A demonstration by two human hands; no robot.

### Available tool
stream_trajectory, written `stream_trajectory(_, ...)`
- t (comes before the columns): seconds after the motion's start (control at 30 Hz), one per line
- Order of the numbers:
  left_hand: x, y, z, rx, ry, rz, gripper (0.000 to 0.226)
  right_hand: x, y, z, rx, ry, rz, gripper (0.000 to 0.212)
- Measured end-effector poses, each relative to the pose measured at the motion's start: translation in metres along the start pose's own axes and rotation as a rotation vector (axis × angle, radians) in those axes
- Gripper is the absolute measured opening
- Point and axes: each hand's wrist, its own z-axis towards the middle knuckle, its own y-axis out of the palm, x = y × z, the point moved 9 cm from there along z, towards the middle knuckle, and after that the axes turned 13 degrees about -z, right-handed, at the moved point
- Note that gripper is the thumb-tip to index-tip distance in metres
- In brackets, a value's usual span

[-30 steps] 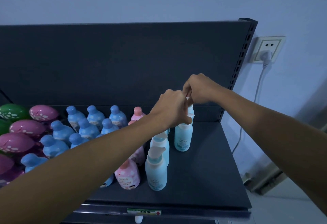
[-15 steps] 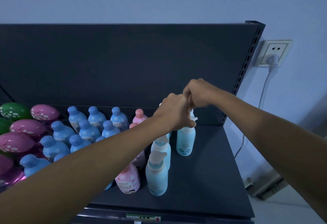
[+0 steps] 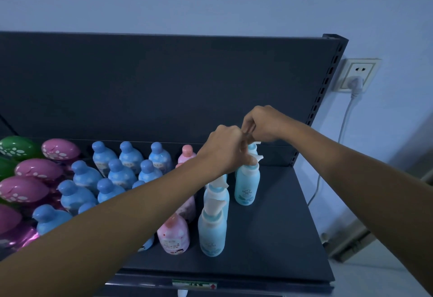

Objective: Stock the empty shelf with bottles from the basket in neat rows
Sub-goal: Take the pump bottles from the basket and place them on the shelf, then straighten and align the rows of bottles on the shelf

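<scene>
Front pump bottle [image 3: 212, 231] and pink bottle [image 3: 173, 235] stand upright near the shelf [image 3: 281, 238] edge. Behind them the left hand [image 3: 225, 149] curls its fingers [image 3: 242, 156] round a teal bottle [image 3: 246, 186] pump. The right hand [image 3: 262, 123], touching it, has its fingers pinched together; on what, I cannot tell

You can read no words here. The strip label [image 3: 194, 285] on the shelf [image 3: 281, 238] front edge shows a red upward arrow; its characters blur. Prints on the pale blue pump bottle [image 3: 246, 188] and pink bottle [image 3: 173, 235] are illegible.
</scene>
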Motion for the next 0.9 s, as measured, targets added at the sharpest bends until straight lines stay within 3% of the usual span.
stream_trajectory(0.4, -0.044, -0.087, -0.063, 0.122, -0.029, -0.001, 0.016, -0.085, -0.029, -0.039, 0.139, -0.017, -0.013, 0.017)
stream_trajectory(0.67, -0.110, -0.157, -0.145, 0.163, -0.019, -0.059, 0.018, -0.205, -0.027, -0.081, 0.163, 0.032, -0.093, 0.015)
stream_trajectory(0.9, -0.195, -0.191, -0.243, 0.088, 0.011, -0.076, 0.013, -0.333, 0.029, -0.129, 0.112, 0.070, -0.088, 0.013)
